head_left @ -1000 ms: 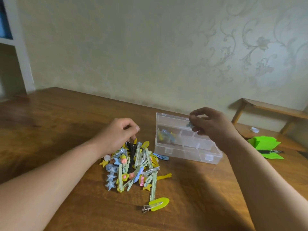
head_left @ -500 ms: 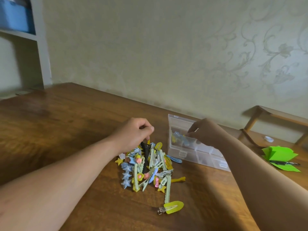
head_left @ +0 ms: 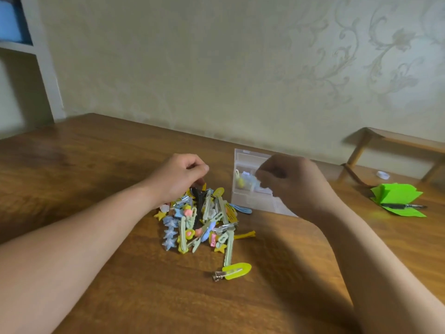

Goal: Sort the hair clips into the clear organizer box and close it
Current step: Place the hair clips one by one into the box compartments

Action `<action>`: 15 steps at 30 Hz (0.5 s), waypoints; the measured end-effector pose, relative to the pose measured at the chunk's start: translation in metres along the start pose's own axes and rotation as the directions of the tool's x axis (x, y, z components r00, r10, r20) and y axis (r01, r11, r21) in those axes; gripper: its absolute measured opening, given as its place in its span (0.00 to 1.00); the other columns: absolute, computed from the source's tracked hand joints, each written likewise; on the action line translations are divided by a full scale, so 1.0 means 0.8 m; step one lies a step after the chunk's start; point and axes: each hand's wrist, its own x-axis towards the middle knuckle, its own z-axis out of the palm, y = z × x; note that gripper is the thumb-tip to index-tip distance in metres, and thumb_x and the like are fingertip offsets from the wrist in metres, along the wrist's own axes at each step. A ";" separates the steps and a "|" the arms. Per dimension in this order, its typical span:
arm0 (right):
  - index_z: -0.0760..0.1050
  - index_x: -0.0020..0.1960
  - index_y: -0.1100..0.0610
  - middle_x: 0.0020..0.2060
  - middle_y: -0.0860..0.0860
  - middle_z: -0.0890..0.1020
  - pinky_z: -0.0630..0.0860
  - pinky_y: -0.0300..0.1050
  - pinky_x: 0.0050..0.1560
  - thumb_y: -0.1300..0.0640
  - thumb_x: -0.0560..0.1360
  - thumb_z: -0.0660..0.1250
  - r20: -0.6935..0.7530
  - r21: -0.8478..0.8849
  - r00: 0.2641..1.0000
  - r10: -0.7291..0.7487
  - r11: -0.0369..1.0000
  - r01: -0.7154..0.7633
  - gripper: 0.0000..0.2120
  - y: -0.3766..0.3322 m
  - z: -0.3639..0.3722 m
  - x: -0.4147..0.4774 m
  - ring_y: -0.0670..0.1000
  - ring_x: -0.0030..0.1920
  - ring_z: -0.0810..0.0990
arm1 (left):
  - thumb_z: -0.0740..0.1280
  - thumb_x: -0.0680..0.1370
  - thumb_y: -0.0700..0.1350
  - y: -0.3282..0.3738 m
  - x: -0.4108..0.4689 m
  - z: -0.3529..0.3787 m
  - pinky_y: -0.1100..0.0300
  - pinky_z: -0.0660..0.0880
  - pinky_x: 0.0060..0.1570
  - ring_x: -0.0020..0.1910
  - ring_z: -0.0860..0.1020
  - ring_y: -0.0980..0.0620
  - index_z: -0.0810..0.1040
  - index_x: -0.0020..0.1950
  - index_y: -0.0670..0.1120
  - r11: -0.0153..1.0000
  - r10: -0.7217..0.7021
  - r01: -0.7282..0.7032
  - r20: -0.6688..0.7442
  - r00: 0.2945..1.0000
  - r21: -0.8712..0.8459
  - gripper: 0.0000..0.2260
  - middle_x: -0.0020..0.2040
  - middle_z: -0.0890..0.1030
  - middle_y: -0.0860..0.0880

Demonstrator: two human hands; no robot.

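Under left hand (head_left: 179,179): hair clip pile (head_left: 202,222) on surface (head_left: 96,165); curled fingers pinch its top.
Under right hand (head_left: 296,186): clear organizer box (head_left: 243,161), open; fingers curled, hold unclear.
Tip: release low inside matching compartment.

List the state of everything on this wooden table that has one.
Clear plastic organizer box: lid open, a few clips inside.
Heap of colourful hair clips: unsorted, on the table.
Left hand: fingers curled at heap's top, grip unclear.
Right hand: curled over the box, blurred, contents unclear.
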 end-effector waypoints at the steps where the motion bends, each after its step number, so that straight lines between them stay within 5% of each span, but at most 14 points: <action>1: 0.84 0.45 0.47 0.38 0.42 0.86 0.79 0.42 0.41 0.51 0.79 0.72 0.105 -0.037 0.994 -0.011 0.999 0.015 0.05 -0.002 -0.001 -0.003 0.42 0.38 0.82 | 0.67 0.84 0.51 -0.001 0.001 0.000 0.49 0.79 0.58 0.48 0.84 0.50 0.86 0.52 0.51 1.000 0.003 -0.003 -0.005 1.000 -0.005 0.08 0.44 0.87 0.52; 7: 0.85 0.49 0.43 0.41 0.38 0.85 0.74 0.31 0.39 0.44 0.75 0.77 0.476 -0.178 0.879 -0.020 0.977 0.119 0.05 -0.010 0.000 -0.010 0.37 0.42 0.81 | 0.67 0.85 0.48 0.000 0.001 0.000 0.55 0.77 0.50 0.43 0.84 0.55 0.85 0.53 0.50 1.000 0.009 -0.009 0.004 1.000 0.004 0.08 0.45 0.87 0.49; 12: 0.84 0.52 0.42 0.45 0.39 0.85 0.81 0.43 0.49 0.45 0.74 0.78 0.599 -0.162 0.801 -0.005 0.979 0.128 0.08 -0.013 0.004 -0.013 0.40 0.46 0.82 | 0.66 0.85 0.47 -0.002 0.001 -0.001 0.55 0.78 0.50 0.44 0.84 0.53 0.86 0.53 0.50 1.000 0.020 -0.020 0.003 1.000 0.008 0.08 0.44 0.87 0.50; 15: 0.85 0.53 0.42 0.45 0.39 0.84 0.79 0.40 0.45 0.47 0.75 0.78 0.628 -0.172 0.778 0.014 0.978 0.121 0.07 -0.013 0.003 -0.014 0.40 0.44 0.82 | 0.67 0.85 0.48 -0.003 0.001 -0.001 0.56 0.77 0.49 0.43 0.83 0.56 0.86 0.53 0.50 1.000 0.026 -0.026 0.004 1.000 -0.009 0.08 0.44 0.87 0.50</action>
